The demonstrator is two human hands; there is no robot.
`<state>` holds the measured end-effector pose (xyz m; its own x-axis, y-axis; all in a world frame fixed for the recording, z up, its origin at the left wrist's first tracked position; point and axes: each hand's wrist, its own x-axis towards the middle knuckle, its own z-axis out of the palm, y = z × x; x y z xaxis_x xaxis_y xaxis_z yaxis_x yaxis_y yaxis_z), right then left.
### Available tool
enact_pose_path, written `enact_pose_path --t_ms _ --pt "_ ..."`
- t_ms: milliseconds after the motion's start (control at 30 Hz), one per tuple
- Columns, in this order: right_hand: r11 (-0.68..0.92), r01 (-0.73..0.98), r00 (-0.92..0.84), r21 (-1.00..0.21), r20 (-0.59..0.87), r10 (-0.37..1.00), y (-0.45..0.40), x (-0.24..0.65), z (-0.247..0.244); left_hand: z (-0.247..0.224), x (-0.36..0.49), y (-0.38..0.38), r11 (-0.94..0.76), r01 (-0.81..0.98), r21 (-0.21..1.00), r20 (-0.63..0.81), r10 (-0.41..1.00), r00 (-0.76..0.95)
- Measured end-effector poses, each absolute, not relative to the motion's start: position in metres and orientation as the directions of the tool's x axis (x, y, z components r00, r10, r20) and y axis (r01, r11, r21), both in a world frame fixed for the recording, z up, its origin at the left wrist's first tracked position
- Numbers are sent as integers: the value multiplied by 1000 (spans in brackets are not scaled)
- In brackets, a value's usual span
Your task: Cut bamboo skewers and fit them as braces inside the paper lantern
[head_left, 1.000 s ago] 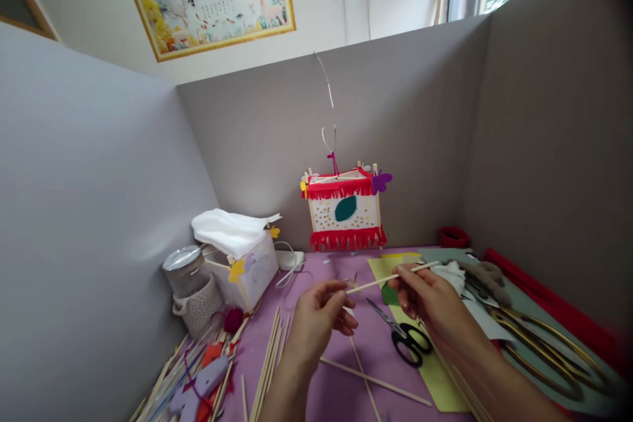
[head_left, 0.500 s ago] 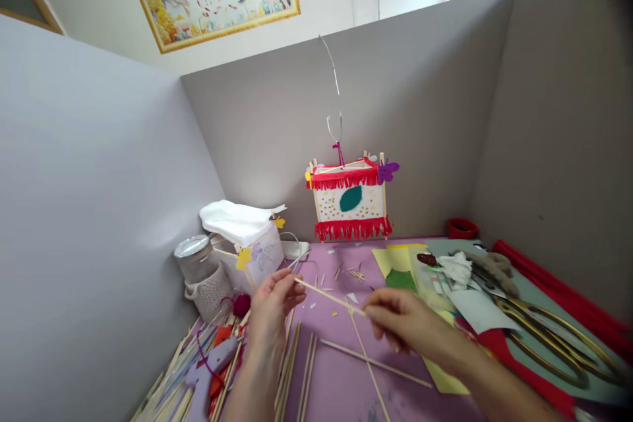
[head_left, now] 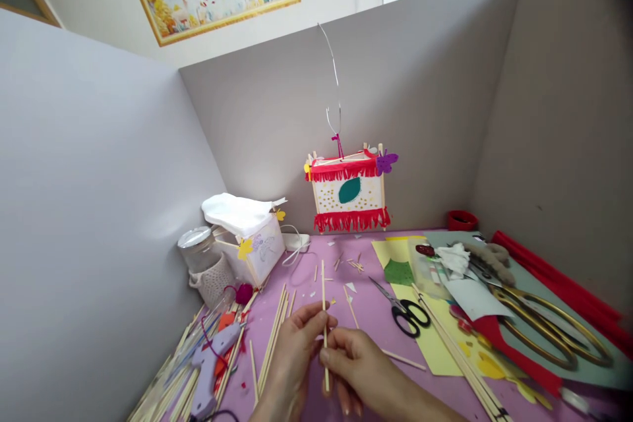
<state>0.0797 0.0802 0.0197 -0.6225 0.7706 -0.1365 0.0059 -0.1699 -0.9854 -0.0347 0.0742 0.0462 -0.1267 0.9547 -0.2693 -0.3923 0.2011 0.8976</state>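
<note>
Left hand: thumb and fingers closed on a thin wooden stick. Right hand: thumb and fingers pinched on the same stick, nearer its lower end. The stick is between both hands over the purple tabletop, its far end pointing toward the hanging fringed lantern. Black-handled scissors lie right of the hands, blades partly on yellow paper. Loose sticks and a lilac glue gun lie left.
</note>
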Motion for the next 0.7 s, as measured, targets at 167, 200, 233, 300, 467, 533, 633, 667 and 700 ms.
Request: enact_pose_path --t_ms 167,200,233,300,467,533,633,667,700 --pt "-156 -29 -549 -987 -114 828 84 80 14 38 -33 69 210 -310 927 -243 967 -71" --pt "-152 -31 -537 -988 -112 836 84 80 13 36 -33 69 210 -299 931 -236 970 -54" --pt "-148 -32 -526 -989 -109 843 84 80 12 34 -33 68 208 -292 934 -231 972 -45" --pt "-141 -35 -507 -989 -104 856 82 78 10 31 -33 67 205 -292 934 -228 972 -50" --pt "-124 19 -532 -992 -115 839 76 76 13 38 -38 62 209 -366 907 -242 969 -48" --pt "-79 70 -561 -994 -105 821 74 79 20 44 -41 61 198 -402 894 -236 970 -48" --pt "105 142 -473 -984 26 881 76 89 31 47 -43 59 165 -384 908 -203 977 -60" --pt "167 152 -411 -974 92 907 78 92 35 46 -43 58 162 -366 916 -193 980 -48" --pt "207 146 -351 -967 145 925 81 94 37 44 -41 57 167 -348 922 -188 982 -26"
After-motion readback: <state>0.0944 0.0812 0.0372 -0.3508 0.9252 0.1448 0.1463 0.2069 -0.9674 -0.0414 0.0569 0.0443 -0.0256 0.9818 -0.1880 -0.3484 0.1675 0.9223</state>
